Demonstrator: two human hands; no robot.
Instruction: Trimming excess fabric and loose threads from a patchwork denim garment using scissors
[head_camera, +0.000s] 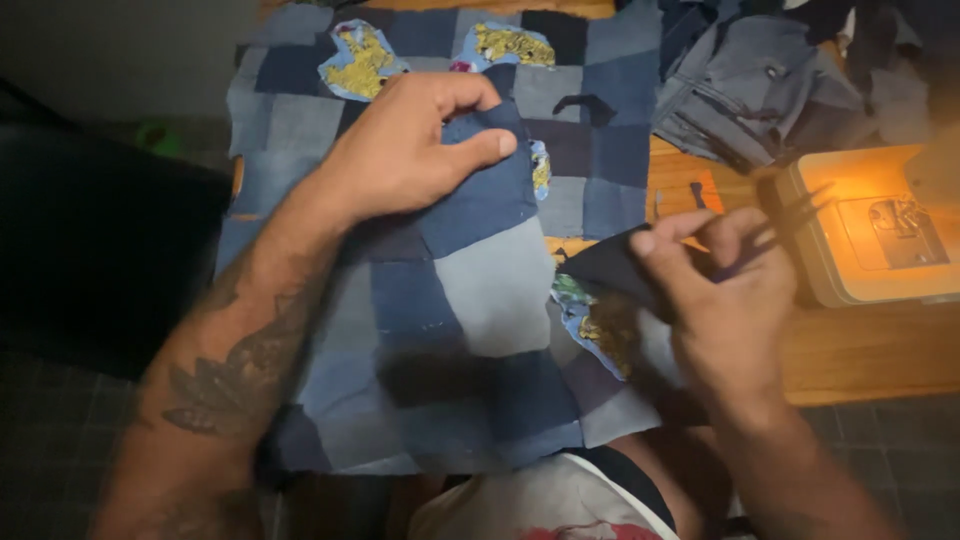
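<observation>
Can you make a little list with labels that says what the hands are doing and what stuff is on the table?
Left hand: pinches a fold of the blue and grey denim patchwork cloth
Right hand: grips a small dark fabric scrap and a thin dark tool, too blurred to name
Cloth decoration: gold-embroidered light blue patches
Surface: wooden table
Right side: cream sewing machine base
Top right: heap of dark grey garments

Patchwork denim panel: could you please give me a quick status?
Left hand pinching patchwork panel. Right hand holding dark fabric scrap. Sewing machine at right, nothing blocking.
</observation>
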